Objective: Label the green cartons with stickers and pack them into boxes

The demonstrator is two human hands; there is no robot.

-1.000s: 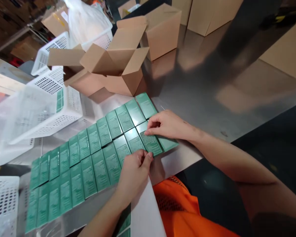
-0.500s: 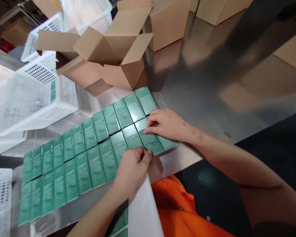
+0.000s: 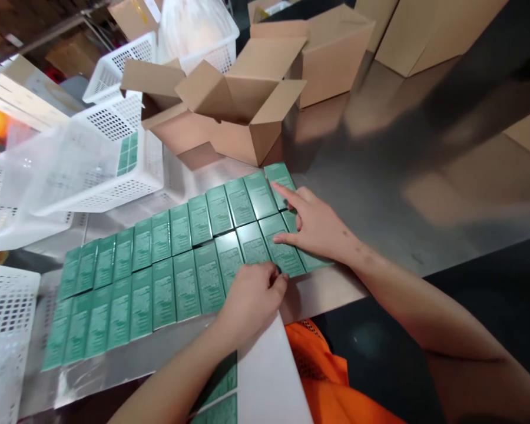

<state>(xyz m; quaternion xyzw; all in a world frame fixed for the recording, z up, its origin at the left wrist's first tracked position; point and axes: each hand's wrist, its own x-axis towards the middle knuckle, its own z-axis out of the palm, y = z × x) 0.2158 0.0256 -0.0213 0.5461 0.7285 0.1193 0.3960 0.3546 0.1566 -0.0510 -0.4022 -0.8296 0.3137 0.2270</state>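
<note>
Two rows of small green boxes [image 3: 163,292] lie side by side on a metal table. My left hand [image 3: 254,300] rests at the near edge of the front row, its fingers curled and the thumb drawn in; whatever they may hold is hidden. Over the right end of the rows is my right hand [image 3: 311,224], with thumb and index finger spread apart. Its index fingertip reaches the last box of the back row [image 3: 280,176], and the thumb lies over a front-row box [image 3: 287,259].
Open cardboard boxes [image 3: 234,135] stand behind the rows. White perforated baskets [image 3: 110,197] are at the left, one holding green boxes [image 3: 128,154]. Below my left hand is a white container edge [image 3: 269,371] with more green boxes [image 3: 218,406] beside it. The metal table [image 3: 380,188] extends right.
My right hand has opened from a pinch, its index finger now stretched toward the back row. My left hand stays curled at the front edge. The whole view has shifted a little.
</note>
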